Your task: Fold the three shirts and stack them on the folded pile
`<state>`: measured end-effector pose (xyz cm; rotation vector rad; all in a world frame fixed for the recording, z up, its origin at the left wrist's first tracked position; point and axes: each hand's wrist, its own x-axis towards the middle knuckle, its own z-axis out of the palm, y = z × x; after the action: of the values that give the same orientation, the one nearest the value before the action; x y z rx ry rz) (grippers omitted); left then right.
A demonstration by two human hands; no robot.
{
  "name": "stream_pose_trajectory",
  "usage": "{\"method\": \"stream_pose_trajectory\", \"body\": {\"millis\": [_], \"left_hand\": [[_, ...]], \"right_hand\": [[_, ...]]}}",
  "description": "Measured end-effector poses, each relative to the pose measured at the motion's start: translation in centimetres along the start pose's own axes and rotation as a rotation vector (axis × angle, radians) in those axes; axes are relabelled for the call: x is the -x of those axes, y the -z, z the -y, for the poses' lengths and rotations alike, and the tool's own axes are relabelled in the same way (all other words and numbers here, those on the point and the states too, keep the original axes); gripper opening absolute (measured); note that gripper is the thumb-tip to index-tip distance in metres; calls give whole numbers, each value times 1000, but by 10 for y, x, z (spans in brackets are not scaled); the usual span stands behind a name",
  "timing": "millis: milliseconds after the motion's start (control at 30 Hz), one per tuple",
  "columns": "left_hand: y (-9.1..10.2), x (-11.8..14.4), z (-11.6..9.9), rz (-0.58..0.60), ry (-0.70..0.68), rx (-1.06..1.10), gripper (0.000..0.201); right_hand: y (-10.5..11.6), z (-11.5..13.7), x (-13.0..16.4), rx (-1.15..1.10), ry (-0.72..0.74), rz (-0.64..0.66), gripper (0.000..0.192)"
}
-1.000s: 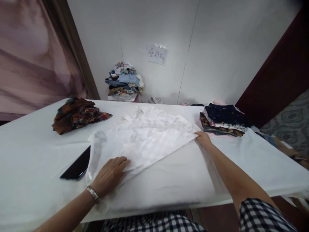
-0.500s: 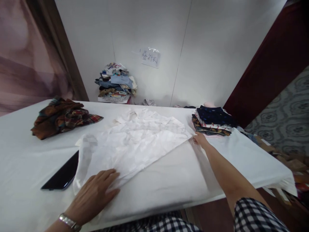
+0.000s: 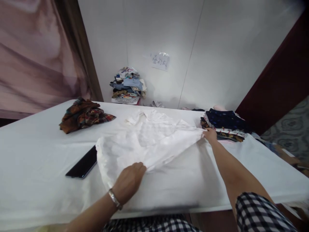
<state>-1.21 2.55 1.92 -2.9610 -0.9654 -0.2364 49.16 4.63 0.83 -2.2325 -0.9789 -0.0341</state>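
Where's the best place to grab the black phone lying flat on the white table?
Grip the flat black phone across its long edges at the near-left end, coming from above and the left. It lies flat; its far end sits close to or under the white shirt, which the left hand holds.

paper sign (image 3: 160, 61) taped on wall (image 3: 217, 48), handwritten chinese characters, blurred, roughly "叠衬衣", no other readable text
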Motion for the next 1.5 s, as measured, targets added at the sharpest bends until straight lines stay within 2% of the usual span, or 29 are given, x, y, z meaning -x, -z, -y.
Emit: {"method": "stream_pose_trajectory", "body": {"millis": [100,200,267,433,500,633,733,833,1000,1133,1233,1300,1400,1500], "left_hand": [[-7,-4,-24,107,-6,-10,24],[-11,-1,-30,144,33,-13,24],[-11,3,-30,142,49,4,25],[-4,13,-32,171,82,106,16],[-1,17,-31,163,102,180,13],[13,21,-18,140,151,352,33],[27,13,9,73,235,358,31],[37,-11,50,34,372,327,30],[33,-82,135,40,610,294,35],[15,-145,191,24,821,280,49],[-3,-184,216,-4,987,294,67],[-15,-204,227,-8,1077,305,71],[-28,-222,240,-8,1130,309,53],[-24,-233,253,-55,1098,299,37]], "right_hand": [[10,-7,4,98,-47,40,39],[9,-3,20,150,23,57,47],[1,8,39,152,143,75,46],[-31,62,107,11,611,225,46],[-41,83,134,-34,702,326,50],[-54,107,168,30,813,526,54],[-60,109,175,164,808,649,57],[-60,109,174,198,790,661,58],[-63,108,171,148,861,517,55],[-80,95,175,189,885,556,55],[-87,88,178,172,915,542,57],[-88,87,177,154,922,537,58],[-87,88,176,146,912,558,59],[-85,90,174,145,896,583,59]]}}
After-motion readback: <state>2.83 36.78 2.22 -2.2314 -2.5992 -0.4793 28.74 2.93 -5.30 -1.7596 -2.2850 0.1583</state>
